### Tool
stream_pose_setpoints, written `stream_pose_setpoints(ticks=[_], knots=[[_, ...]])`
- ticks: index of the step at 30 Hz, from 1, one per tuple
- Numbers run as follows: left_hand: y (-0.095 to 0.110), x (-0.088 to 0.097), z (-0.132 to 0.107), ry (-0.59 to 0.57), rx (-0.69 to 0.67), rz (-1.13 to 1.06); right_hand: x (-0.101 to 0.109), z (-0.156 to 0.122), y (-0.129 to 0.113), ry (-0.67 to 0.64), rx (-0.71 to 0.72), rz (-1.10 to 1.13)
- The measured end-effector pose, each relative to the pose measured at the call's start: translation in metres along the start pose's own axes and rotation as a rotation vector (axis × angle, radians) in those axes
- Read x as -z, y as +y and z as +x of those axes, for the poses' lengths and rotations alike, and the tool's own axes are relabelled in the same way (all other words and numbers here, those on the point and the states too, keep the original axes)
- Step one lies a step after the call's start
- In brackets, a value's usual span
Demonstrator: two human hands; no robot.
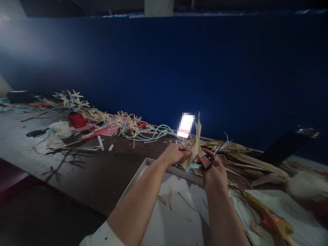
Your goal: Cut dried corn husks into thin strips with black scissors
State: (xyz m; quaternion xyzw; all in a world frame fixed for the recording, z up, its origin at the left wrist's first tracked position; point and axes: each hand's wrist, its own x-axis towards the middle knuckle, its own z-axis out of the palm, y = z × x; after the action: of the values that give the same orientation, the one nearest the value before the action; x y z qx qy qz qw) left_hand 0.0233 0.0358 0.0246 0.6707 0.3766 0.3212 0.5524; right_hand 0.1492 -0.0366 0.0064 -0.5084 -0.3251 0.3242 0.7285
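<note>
My left hand pinches a pale dried husk strip, which stands upright with its narrow tip pointing up. My right hand grips a pair of scissors by the black handle, blades pointing up and to the right, away from the husk. The right fingertips are close to the husk's lower edge; whether they touch it I cannot tell. Beneath both forearms lies a shallow white tray with a few small husk scraps in it.
Behind the hands glows a blurred bright screen. Dried husks pile up at right, near a yellow glue gun with a red light. To the left lie pale blue stems, husk flowers, a red thread cone and black-handled scissors.
</note>
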Motion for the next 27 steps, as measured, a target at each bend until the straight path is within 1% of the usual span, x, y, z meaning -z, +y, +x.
stream_pose_setpoints(ticks=[3, 6, 10, 12, 16, 18, 20, 22, 24, 27], knots=[[0.006, 0.0, -0.003, -0.042, 0.037, -0.135, -0.002, -0.001, -0.001, -0.009, -0.007, 0.02], [0.007, -0.003, -0.004, -0.085, 0.052, -0.249, -0.003, -0.002, -0.003, -0.011, -0.009, 0.057], [0.003, -0.008, -0.002, -0.091, 0.079, -0.302, -0.002, -0.002, -0.001, -0.045, -0.016, 0.05], [0.001, -0.01, 0.0, -0.053, 0.056, -0.257, -0.001, -0.003, 0.0, -0.064, -0.035, 0.017], [-0.001, -0.009, 0.001, 0.092, -0.037, -0.077, -0.001, -0.003, 0.0, -0.095, -0.06, 0.011], [-0.001, -0.008, 0.002, 0.153, -0.095, 0.023, -0.001, -0.002, 0.0, -0.079, -0.056, 0.032], [0.0, -0.009, 0.001, 0.186, -0.146, 0.133, 0.0, 0.0, 0.001, -0.036, -0.032, 0.04], [0.001, -0.011, -0.001, 0.188, -0.18, 0.241, 0.0, 0.001, 0.001, -0.013, -0.007, 0.023], [0.004, -0.015, -0.004, 0.153, -0.235, 0.322, 0.0, 0.001, 0.001, -0.021, 0.009, -0.009], [0.008, -0.02, -0.008, 0.096, -0.326, 0.351, -0.001, 0.001, 0.0, 0.002, 0.022, -0.023]])
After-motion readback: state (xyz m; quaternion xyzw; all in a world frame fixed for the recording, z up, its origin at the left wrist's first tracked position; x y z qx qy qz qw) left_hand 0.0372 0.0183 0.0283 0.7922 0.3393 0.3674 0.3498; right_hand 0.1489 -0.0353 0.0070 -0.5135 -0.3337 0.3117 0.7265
